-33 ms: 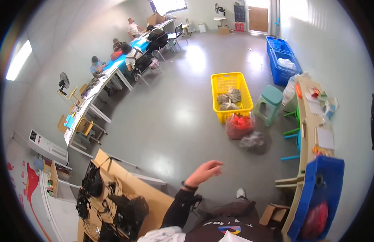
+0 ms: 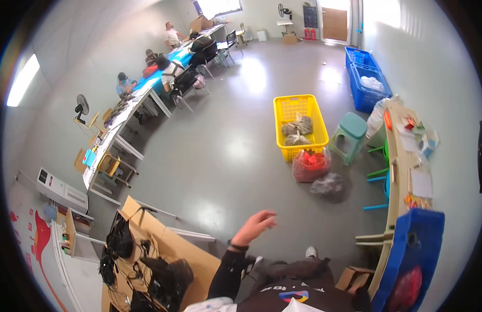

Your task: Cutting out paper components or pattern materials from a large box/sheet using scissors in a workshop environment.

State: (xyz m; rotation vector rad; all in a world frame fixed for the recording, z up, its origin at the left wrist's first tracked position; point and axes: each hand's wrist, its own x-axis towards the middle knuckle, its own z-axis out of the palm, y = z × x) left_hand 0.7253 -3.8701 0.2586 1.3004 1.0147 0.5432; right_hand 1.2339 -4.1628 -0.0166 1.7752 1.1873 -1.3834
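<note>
The small cardboard box (image 2: 347, 277), near right by the right hand (image 2: 360, 282), whose grip I cannot tell, should handle light and stiff, best taken at its rim; the left hand (image 2: 255, 228) hangs empty, fingers loosely spread.

Far right, a brown door (image 2: 335, 25); to its left, two red fire extinguishers (image 2: 313, 34) and a pedestal fan (image 2: 282, 10). Along the right wall, two blue crates (image 2: 371, 102), the nearer holding white plastic. Nearer on the right, a long pale counter (image 2: 403, 169) bears papers, with a green stool (image 2: 386, 151) and a blue stool (image 2: 387, 187) partly beneath it. Right of centre, a yellow crate (image 2: 288, 154) contains tied bags; a pale green stool (image 2: 352, 126) stands beside it. On the left, people sit along a row of white counters (image 2: 89, 176), partly under a blue covering (image 2: 150, 83). A black fan (image 2: 82, 104), a wooden chair (image 2: 110, 164) and a white air conditioner (image 2: 62, 190) stand nearer.
</note>
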